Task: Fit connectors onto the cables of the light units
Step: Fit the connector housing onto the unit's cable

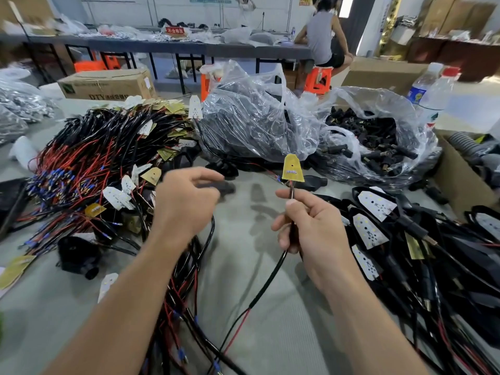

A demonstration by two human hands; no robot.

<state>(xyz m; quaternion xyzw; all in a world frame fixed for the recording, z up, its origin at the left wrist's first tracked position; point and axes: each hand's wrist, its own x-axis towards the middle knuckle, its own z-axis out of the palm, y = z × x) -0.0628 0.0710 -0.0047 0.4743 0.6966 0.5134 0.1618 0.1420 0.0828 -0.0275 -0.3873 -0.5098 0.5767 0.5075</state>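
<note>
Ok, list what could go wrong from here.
1. The right hand pinches the cable just under the yellow board; tugging could strain that joint.
2. Its loose end trails toward the wire tangle and may snag.
3. The left hand holds a blurred black part; its alignment is unclear.

A tangled heap of red-and-black cables (pixel 89 158) is being kept left, black-housed light units (pixel 374 205) right, clear plastic bag of black connectors (pixel 378 136) behind them.
</note>
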